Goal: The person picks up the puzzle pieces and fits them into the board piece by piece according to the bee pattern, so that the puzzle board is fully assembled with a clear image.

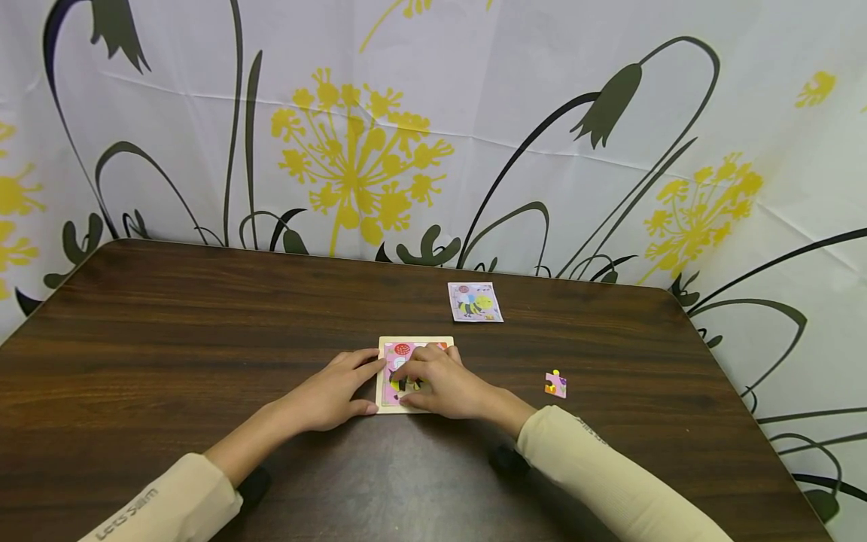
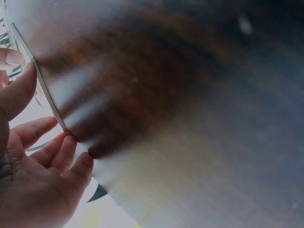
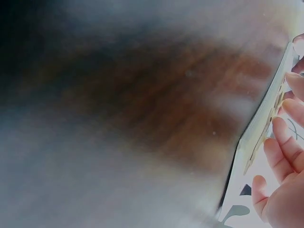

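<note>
A jigsaw puzzle in a pale wooden tray [image 1: 381,376] lies flat on the table, showing a pink picture with a yellow and black bee. My left hand [image 1: 339,391] rests at the tray's left edge, its fingers spread along it and the thumb near the lower corner. In the left wrist view, the fingertips of the left hand [image 2: 52,180] touch the tray edge [image 2: 47,95]. Over the right half of the puzzle lies my right hand [image 1: 447,382], fingers bent and apart, fingertips on the pieces. It hides much of the picture. The right wrist view shows no piece gripped.
A loose puzzle piece [image 1: 556,385], pink with yellow and orange, lies to the right of the tray. Behind the tray is a square bee picture card [image 1: 476,302]. The dark wooden table [image 1: 203,324] ends at a flower-patterned cloth [image 1: 508,90].
</note>
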The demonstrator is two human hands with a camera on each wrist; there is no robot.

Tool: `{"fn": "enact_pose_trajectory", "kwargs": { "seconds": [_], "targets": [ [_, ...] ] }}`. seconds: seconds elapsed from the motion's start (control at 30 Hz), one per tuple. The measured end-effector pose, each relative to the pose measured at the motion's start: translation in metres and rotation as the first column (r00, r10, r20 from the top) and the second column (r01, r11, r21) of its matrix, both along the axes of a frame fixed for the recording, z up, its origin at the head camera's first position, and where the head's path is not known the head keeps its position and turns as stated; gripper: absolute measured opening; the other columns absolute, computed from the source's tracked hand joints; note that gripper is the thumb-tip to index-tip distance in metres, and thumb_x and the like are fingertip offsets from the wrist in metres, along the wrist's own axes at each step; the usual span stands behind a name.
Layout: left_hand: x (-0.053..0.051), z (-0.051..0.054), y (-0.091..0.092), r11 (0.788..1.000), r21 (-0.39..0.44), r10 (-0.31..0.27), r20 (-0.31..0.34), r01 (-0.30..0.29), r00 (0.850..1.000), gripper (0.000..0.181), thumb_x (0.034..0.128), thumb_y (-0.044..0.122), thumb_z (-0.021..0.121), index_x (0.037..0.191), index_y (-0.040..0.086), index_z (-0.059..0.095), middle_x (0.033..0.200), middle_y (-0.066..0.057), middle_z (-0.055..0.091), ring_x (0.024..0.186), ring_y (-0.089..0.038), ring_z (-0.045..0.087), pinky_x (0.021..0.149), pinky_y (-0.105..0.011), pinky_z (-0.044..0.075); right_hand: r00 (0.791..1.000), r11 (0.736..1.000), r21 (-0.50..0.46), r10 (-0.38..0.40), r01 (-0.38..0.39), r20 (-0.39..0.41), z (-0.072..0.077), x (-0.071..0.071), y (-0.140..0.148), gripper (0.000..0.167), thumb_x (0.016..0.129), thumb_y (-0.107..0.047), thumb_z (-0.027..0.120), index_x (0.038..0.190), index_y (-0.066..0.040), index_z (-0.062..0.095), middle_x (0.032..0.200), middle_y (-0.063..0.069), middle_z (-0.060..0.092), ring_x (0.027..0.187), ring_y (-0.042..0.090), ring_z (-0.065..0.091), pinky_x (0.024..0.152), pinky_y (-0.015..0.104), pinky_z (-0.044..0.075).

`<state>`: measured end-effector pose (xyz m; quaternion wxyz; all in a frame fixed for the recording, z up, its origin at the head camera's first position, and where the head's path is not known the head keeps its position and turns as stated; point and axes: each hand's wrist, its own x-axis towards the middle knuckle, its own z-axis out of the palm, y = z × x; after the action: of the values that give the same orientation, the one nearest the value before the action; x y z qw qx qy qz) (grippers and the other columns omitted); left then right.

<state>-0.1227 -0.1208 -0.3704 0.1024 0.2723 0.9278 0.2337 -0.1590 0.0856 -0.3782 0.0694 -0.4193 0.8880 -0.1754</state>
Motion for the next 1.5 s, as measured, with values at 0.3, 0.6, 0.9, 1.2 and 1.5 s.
{"fn": "enact_pose_trajectory", "kwargs": {
  "seconds": [0.3, 0.6, 0.9, 1.2, 1.5],
  "targets": [
    [0.0002, -0.0004, 0.0000, 1.000, -0.002, -0.001, -0.002, 0.001, 1.000, 0.060, 0.0847, 0.023, 0.066, 0.134, -0.003, 0.042, 0.137, -0.024, 0.035, 0.122, -0.038, 0.035, 0.091, -0.049, 0.038, 1.000, 1.000, 0.019, 0.000, 0.000, 0.000, -0.0004, -0.0001, -0.0003, 0.026, 0.082, -0.025, 0.069, 0.107, -0.019, 0.067, 0.093, -0.004, 0.055, 0.090, 0.012, 0.045, 0.075, 0.036, 0.027],
    [-0.0004, -0.0006, 0.0000, 1.000, -0.006, -0.005, -0.021, 0.005, 1.000, 0.060, 0.0841, 0.023, 0.067, 0.133, -0.003, 0.043, 0.136, -0.024, 0.036, 0.120, -0.038, 0.037, 0.091, -0.049, 0.038, 1.000, 0.999, 0.039, 0.002, -0.002, -0.002, -0.0004, -0.0012, -0.0004, 0.028, 0.082, -0.026, 0.069, 0.110, -0.020, 0.068, 0.092, -0.003, 0.053, 0.088, 0.013, 0.045, 0.073, 0.035, 0.026],
    [-0.0007, -0.0019, 0.0002, 1.000, -0.006, -0.005, -0.023, 0.005, 1.000, 0.060, 0.0840, 0.023, 0.067, 0.133, -0.003, 0.044, 0.137, -0.024, 0.036, 0.121, -0.038, 0.036, 0.091, -0.049, 0.037, 1.000, 0.999, 0.038, 0.027, -0.026, -0.008, -0.0009, -0.0019, 0.0002, 0.029, 0.083, -0.026, 0.068, 0.112, -0.023, 0.068, 0.089, -0.004, 0.050, 0.083, 0.011, 0.042, 0.071, 0.033, 0.024],
    [-0.0005, -0.0007, 0.0001, 1.000, -0.004, -0.008, -0.022, 0.008, 1.000, 0.059, 0.0842, 0.022, 0.066, 0.132, -0.003, 0.044, 0.136, -0.025, 0.035, 0.121, -0.039, 0.036, 0.091, -0.050, 0.037, 0.999, 0.998, 0.050, 0.048, -0.047, -0.005, 0.0003, -0.0027, -0.0003, 0.028, 0.084, -0.025, 0.067, 0.112, -0.025, 0.068, 0.085, -0.006, 0.046, 0.080, 0.010, 0.039, 0.071, 0.033, 0.022],
    [-0.0006, -0.0007, 0.0006, 1.000, -0.010, -0.007, -0.019, 0.007, 1.000, 0.059, 0.0842, 0.023, 0.066, 0.133, -0.003, 0.044, 0.136, -0.024, 0.036, 0.121, -0.039, 0.036, 0.091, -0.050, 0.037, 0.998, 0.994, 0.091, 0.063, -0.061, -0.017, 0.0012, -0.0028, -0.0003, 0.030, 0.087, -0.027, 0.064, 0.117, -0.028, 0.065, 0.087, -0.007, 0.046, 0.083, 0.010, 0.039, 0.070, 0.033, 0.023]
  ]
}}
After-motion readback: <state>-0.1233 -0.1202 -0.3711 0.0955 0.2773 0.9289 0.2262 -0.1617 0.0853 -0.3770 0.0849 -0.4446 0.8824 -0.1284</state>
